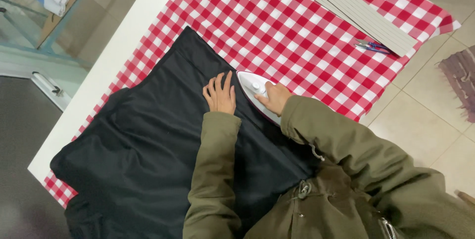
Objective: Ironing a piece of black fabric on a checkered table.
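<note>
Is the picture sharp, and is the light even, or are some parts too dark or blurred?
Head view: soft, even indoor light, no hard shadows; the black garment is so dark that its folds barely show; the white iron is slightly bright, with no strong glare; the left hand and right hand look fairly sharp; the checked cloth stays crisp.

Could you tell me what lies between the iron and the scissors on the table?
In the head view, only bare red-and-white checked cloth lies between the iron and the scissors.

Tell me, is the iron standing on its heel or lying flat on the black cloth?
Flat. The iron lies soleplate down on the black cloth, the right hand gripping its top, the left hand spread beside it.
</note>
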